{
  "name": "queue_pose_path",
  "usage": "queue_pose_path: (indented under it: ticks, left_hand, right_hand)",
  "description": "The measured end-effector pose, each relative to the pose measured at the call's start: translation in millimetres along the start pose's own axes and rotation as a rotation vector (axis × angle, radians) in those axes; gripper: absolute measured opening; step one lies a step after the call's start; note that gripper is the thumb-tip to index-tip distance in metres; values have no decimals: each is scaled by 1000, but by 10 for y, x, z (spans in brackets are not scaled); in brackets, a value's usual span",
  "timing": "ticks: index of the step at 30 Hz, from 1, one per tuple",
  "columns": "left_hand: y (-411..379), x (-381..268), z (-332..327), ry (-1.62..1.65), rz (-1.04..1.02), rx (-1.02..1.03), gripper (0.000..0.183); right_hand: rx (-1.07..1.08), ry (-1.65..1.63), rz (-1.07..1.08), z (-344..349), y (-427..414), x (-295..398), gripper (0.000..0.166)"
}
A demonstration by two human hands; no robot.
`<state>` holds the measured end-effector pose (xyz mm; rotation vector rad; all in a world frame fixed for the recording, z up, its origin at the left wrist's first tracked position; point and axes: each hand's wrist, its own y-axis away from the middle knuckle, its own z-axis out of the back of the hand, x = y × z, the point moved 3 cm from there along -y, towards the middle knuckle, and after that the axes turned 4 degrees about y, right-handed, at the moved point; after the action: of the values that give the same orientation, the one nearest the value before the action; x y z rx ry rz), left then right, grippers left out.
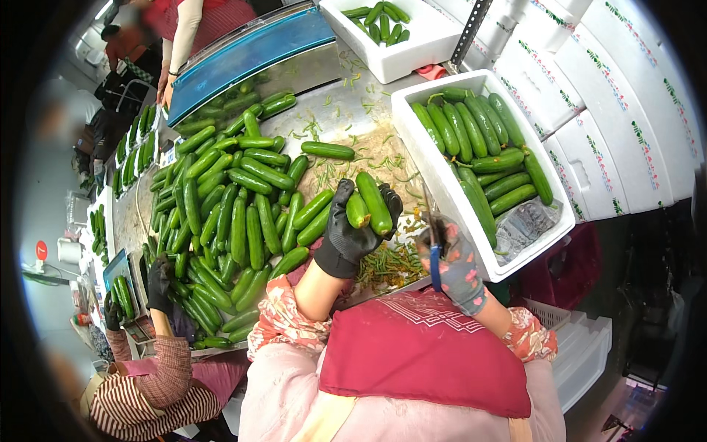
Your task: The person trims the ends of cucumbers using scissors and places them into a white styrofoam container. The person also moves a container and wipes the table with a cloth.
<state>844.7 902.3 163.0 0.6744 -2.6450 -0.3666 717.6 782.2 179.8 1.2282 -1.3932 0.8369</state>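
Observation:
My left hand [345, 237], in a black glove, holds two cucumbers [373, 202] side by side above the metal table. To its right, my right hand [453, 259] wears a grey patterned glove and grips scissors with blue handles [435, 265]; their blades point up and away, slightly blurred. A large pile of cucumbers [237, 221] lies to the left of my hands. One loose cucumber [328, 150] lies beyond them. Green and yellow trimmings [386, 268] are heaped beneath my hands. On the right, a white foam box [480, 271] contains cucumbers and a crumpled plastic bag.
Another foam box [386, 61] with small cucumbers stands at the back. A blue-topped metal machine [254, 55] borders the pile. At left, a co-worker's gloved hand [160, 284] is over the pile; another person stands behind the machine. Printed white boxes [613, 121] are stacked at right.

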Motion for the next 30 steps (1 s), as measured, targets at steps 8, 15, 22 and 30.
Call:
queue_pose_path:
  ticks: [8,15,22,30]
  left_hand:
    - [-108,-20,307,-337,-200,-10,35]
    - [-112,91,357,-469,-167,131,33]
    - [-74,170,272,-285,-158,45,26]
    - [-200,39,594,-264,-82,141,33]
  right_hand:
    - [-71,670,359,-296,-193,384,46]
    - [-118,587,437,-304,-296,261,37]
    - [65,-204,-17,-202,-286,176,44]
    - [147,-353,20,-156,-278,69,58]
